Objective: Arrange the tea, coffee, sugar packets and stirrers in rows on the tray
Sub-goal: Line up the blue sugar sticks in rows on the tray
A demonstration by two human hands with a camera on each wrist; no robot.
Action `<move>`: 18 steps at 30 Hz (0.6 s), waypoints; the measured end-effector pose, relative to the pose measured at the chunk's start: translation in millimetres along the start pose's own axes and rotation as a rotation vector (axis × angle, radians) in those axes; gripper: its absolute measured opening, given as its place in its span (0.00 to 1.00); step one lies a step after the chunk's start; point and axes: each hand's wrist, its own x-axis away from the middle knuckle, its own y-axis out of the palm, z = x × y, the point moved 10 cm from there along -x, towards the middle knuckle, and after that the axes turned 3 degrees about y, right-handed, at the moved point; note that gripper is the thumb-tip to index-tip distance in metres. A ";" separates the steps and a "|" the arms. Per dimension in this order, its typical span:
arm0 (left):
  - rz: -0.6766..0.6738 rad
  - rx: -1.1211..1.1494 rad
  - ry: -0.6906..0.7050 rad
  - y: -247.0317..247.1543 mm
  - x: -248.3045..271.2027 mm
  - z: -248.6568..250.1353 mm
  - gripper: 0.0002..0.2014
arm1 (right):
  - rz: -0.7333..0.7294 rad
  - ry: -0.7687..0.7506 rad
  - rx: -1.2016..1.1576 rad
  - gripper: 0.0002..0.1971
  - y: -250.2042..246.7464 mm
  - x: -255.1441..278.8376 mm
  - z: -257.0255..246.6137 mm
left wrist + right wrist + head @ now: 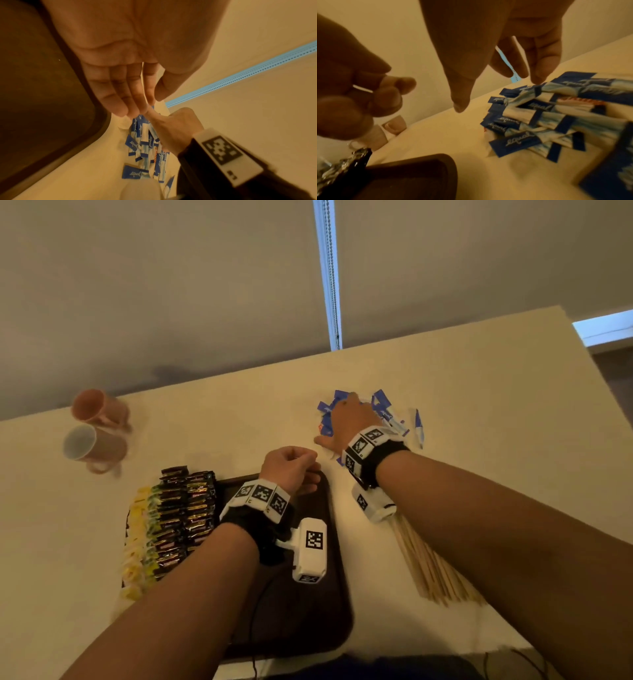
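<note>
Spread the right hand (346,419) over the heap of blue sugar packets (383,401), beyond the far right corner of the tray (308,611); touched it, gripped nothing. Held the left hand (291,467) loosely curled, empty, above the tray's far edge. Had tea (137,535) and coffee (185,515) rowed along its left; had sugar and stirrers (431,570), right of it, yet to place. Noted two mugs (97,446) far left, nothing blocking.

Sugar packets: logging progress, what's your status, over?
Right hand open, fingertips on sugar packets, none gripped. Left hand empty, loosely curled over tray corner. Packets heaped on table, none seen on tray. No obstruction seen.
</note>
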 end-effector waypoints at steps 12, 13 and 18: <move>0.000 0.082 -0.069 -17.4 -16.0 -15.2 0.02 | -0.071 0.038 -0.032 0.14 23.6 -16.1 7.3; -0.007 0.085 -0.068 -16.8 -16.7 -14.5 0.02 | -0.055 0.020 -0.025 0.14 20.4 -14.6 7.5; -0.037 0.086 -0.065 -14.7 -19.8 -14.0 0.02 | -0.069 -0.010 -0.028 0.10 15.2 -10.2 10.5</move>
